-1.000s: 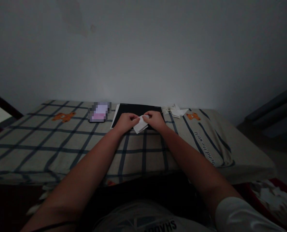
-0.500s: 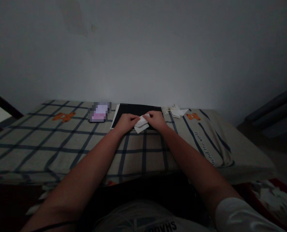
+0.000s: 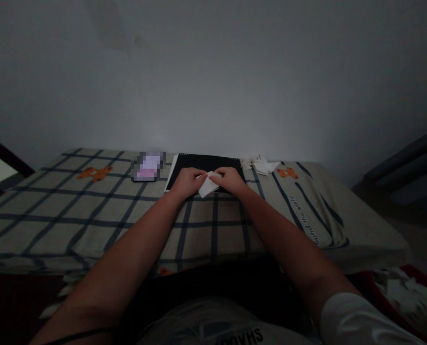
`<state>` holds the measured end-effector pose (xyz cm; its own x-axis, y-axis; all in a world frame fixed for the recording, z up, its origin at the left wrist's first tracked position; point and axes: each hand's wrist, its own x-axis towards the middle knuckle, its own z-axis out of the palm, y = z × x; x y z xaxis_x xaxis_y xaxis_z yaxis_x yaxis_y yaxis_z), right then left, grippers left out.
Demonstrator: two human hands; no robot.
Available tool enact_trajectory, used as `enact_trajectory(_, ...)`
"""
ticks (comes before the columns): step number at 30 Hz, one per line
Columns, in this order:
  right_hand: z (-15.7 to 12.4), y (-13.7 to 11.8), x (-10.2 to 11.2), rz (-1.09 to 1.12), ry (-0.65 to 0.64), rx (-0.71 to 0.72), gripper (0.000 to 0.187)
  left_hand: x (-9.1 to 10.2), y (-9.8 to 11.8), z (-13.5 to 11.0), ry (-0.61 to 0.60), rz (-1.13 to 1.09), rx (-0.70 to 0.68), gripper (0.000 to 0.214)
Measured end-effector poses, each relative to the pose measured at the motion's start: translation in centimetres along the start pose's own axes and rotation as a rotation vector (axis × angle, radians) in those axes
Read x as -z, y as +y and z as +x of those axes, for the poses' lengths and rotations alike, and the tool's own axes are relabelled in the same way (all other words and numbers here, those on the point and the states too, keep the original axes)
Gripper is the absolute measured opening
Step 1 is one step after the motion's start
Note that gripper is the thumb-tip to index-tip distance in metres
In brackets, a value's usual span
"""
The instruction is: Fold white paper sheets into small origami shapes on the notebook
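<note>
Between my two hands is a small folded piece of white paper [image 3: 208,187], its lower corner pointing toward me. My left hand [image 3: 189,182] pinches its left side with thumb and fingertips. On the other side, my right hand [image 3: 231,179] is closed on the paper's upper right edge. Both hands rest over a black spiral-bound pad [image 3: 209,162] with white pages showing at its left edge. Folded white paper pieces [image 3: 265,166] lie just right of the pad.
A phone [image 3: 148,166] with a lit, blurred screen lies left of the pad. A checked cloth [image 3: 127,211] with orange bear prints covers the table. The wall [image 3: 213,86] rises right behind it. At lower right, a red container [image 3: 421,278] holds white scraps.
The paper has turned a little between my fingers, and its lower corner has shifted slightly left. My right thumb has moved down onto its face. The other things stay put.
</note>
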<state>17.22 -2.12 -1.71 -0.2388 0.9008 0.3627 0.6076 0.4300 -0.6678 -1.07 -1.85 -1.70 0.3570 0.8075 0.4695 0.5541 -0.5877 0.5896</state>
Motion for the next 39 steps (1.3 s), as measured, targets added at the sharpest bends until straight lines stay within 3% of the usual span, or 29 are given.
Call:
enact_trajectory(9,0.17,-0.44,-0.24,-0.035,0.045,-0.070,0.021,-0.07,0.08,0.05,-0.004,0.028,-0.042,0.031)
enact_trajectory(16,0.40,-0.32,-0.04,-0.126,0.057,-0.085,0.026,-0.48,-0.04,0.05,0.024,-0.038,0.011,0.028)
enact_trajectory(24,0.21,-0.08,0.04,-0.140,0.078,0.024,0.029,-0.44,-0.49,0.11,-0.004,-0.026,0.035,0.024)
enact_trajectory(31,0.34,0.39,0.05,-0.149,0.082,0.099,0.024,-0.61,-0.47,0.04,0.063,-0.105,-0.012,0.029)
enact_trajectory(39,0.40,0.39,0.13,-0.133,0.183,-0.007,0.022,-0.47,-0.44,0.09,-0.009,0.000,-0.082,0.018)
